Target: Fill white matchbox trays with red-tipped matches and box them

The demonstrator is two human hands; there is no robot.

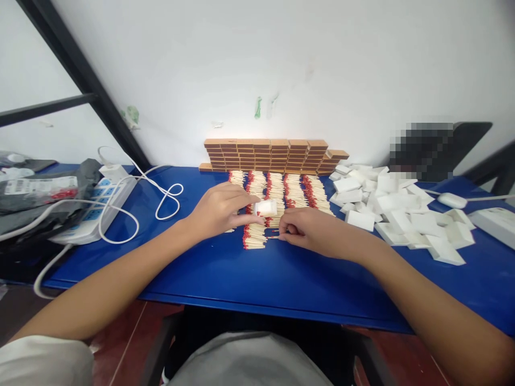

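Between thumb and fingers, my left hand [221,209] holds a small white matchbox tray [266,208] above the rows of matches. A few red match heads show at the tray's near left edge. My right hand [301,228] is just to the right, its fingers pinched on a match [273,237] whose red head points left. Red-tipped matches [255,236] lie in several columns on the blue table [249,284], partly hidden by both hands. Behind them, brown matchbox sleeves [265,155] are stacked against the wall.
White empty trays [394,206] are heaped at the right, near a dark device [438,150] and a white adapter [451,200]. At the left are a power strip [94,209], looping white cables [169,195] and a dark plastic bag [40,198].
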